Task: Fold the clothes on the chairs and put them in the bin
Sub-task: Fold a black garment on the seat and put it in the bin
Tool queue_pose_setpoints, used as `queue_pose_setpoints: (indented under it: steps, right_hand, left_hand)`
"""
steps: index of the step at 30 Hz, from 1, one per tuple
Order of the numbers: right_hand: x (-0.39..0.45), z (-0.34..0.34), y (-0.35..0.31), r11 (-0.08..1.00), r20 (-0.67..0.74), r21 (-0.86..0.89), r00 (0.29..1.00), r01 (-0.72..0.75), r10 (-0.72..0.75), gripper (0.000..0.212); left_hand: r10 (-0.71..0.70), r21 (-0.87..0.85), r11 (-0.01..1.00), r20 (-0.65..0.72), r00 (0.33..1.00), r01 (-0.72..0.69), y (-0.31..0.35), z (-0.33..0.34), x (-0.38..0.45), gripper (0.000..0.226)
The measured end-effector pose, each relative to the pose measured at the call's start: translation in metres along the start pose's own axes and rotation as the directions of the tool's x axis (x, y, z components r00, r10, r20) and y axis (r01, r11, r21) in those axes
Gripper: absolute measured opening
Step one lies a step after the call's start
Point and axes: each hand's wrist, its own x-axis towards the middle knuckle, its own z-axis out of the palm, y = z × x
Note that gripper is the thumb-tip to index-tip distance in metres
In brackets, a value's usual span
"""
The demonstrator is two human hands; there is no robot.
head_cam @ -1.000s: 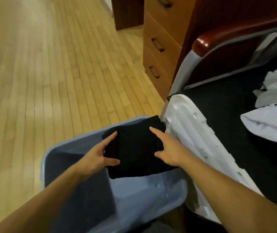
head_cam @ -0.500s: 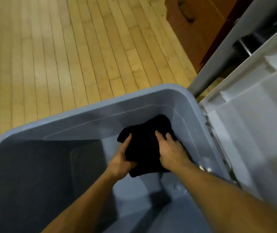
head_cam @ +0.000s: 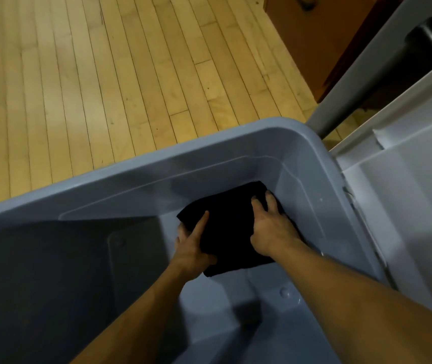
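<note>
Folded black garment [head_cam: 229,232] sits inside the grey-blue bin [head_cam: 141,169], low down near the far right corner of the bin's interior, w/ its right edge close to the bin's right wall. Can't tell if it's resting on the bin floor or held just off it. Both hands are down in the bin, one on each side of the garment. Left hand [head_cam: 191,245] grips the garment's left edge: index finger laid straight on top, thumb pressed on the near edge, other fingers tucked out of sight below. Right hand [head_cam: 270,227] lies on the garment's right side w/ fingers spread a bit and bent over the far right edge; whether they curl under it isn't visible. Both forearms are bare, reaching in from the bin's near side. White lid [head_cam: 404,206] leans just right of the bin. Wood plank floor [head_cam: 104,74] lies beyond the bin's far rim; a brown wooden cabinet [head_cam: 322,35] stands beyond the bin's right corner.
</note>
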Motion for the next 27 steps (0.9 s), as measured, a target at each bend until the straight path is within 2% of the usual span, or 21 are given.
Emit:
queue_pose_setpoints:
  steps: [2, 5, 10, 13, 20, 23, 27]
  right_hand:
    - [-0.01, -0.007, -0.006, 0.999, -0.074, -0.016, 0.996, 0.039, -0.041, 0.087]
    - [-0.029, -0.029, -0.015, 0.996, -0.157, 0.031, 0.985, 0.085, -0.079, 0.064]
    - [-0.091, -0.076, -0.037, 0.948, -0.203, 0.284, 0.975, 0.146, -0.09, 0.025]
    - [-0.14, -0.098, -0.057, 0.883, -0.259, 0.421, 0.96, 0.208, -0.103, 0.019]
    - [-0.275, -0.157, -0.064, 0.632, -0.417, 0.695, 0.908, 0.342, -0.033, 0.015]
    - [-0.347, -0.175, -0.051, 0.529, -0.46, 0.759, 0.887, 0.379, 0.026, 0.017]
    - [-0.44, -0.185, -0.019, 0.467, -0.524, 0.773, 0.847, 0.428, 0.092, 0.012]
  left_hand:
    - [-0.092, 0.142, 0.984, -0.082, 0.992, 0.103, 0.006, -0.006, -0.006, 0.097]
    - [-0.121, 0.088, 0.986, -0.21, 0.97, 0.142, 0.016, -0.031, -0.017, 0.079]
    - [0.03, -0.051, 0.998, -0.142, 0.989, -0.038, 0.083, -0.087, -0.065, 0.033]
    - [0.204, -0.111, 0.97, -0.117, 0.972, -0.217, 0.136, -0.105, -0.115, 0.014]
    - [0.511, -0.18, 0.832, -0.12, 0.851, -0.525, 0.235, -0.126, -0.245, 0.024]
    - [0.599, -0.169, 0.777, -0.1, 0.795, -0.607, 0.266, -0.119, -0.299, 0.025]
    - [0.7, -0.145, 0.703, -0.032, 0.713, -0.697, 0.307, -0.094, -0.359, 0.016]
